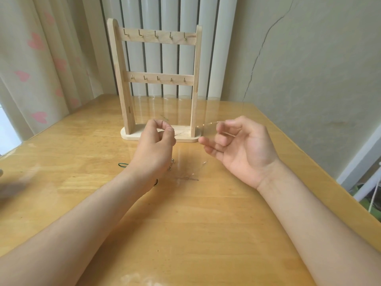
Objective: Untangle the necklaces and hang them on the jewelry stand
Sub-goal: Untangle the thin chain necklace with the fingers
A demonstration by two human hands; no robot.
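Note:
A wooden jewelry stand (pixel 156 79) with two rows of bare brass hooks stands at the back of the table. In front of its base, my left hand (pixel 156 145) pinches one end of a thin silver chain (pixel 208 125), and my right hand (pixel 239 145), palm up, pinches the other end between thumb and forefinger. The chain stretches between the two hands above the table. More fine chain (pixel 188 178) lies on the table below the hands, partly hidden by my left wrist. A dark green cord (pixel 122 165) lies left of that wrist.
The wooden table (pixel 185 234) has a glossy transparent cover. A curtain with pink hearts (pixel 37 69) hangs at the left, a white radiator (pixel 171 58) stands behind the stand, and the table's right edge runs along a wall.

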